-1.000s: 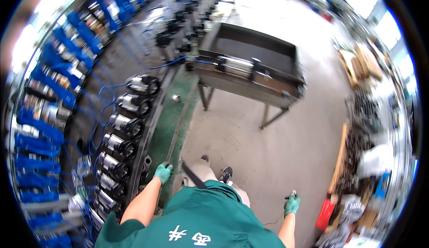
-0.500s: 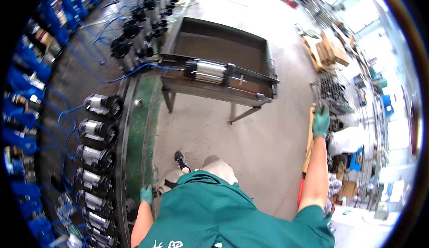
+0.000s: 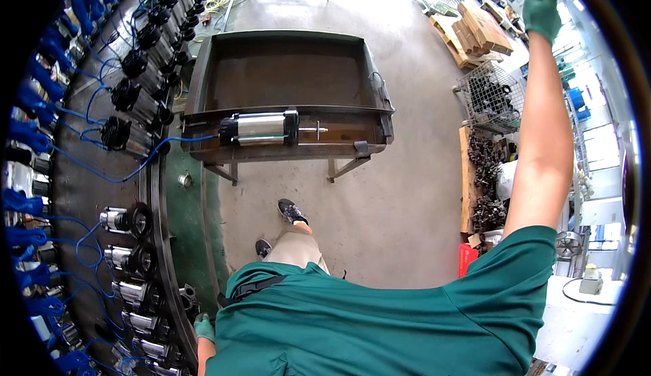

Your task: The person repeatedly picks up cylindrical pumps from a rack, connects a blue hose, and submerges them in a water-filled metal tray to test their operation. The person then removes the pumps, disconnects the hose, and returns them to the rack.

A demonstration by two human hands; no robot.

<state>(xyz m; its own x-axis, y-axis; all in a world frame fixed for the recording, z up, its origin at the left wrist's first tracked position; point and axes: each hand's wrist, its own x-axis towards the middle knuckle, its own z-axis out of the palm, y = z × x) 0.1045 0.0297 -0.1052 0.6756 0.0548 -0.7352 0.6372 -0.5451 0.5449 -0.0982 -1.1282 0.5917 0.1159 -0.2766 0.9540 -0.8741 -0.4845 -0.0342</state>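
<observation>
My right arm reaches far out to the upper right. Its green-gloved right hand (image 3: 542,13) is closed, with dark fingertips or a small dark thing at its end that I cannot make out. Low at the left, beside the bench edge, my left hand (image 3: 205,327) in a green glove is closed at a dark metal casting (image 3: 188,299); my body partly hides it. Ahead, a cylindrical pump motor (image 3: 261,128) with a silver body and black ends lies across a dark steel trough table (image 3: 288,35). A blue cable (image 3: 156,151) runs from it to the left.
Several similar motors (image 3: 139,294) line the dark bench (image 3: 85,166) on my left, with blue cables among them. A small round metal piece (image 3: 184,181) lies on the green strip. To the right stand a wire basket (image 3: 491,94), a crate of dark parts (image 3: 486,179) and stacked cardboard (image 3: 483,27).
My right hand has swung up and outward to the upper right. The view has turned, the trough table now appears straighter, and my left hand sits lower in view. My feet have stepped.
</observation>
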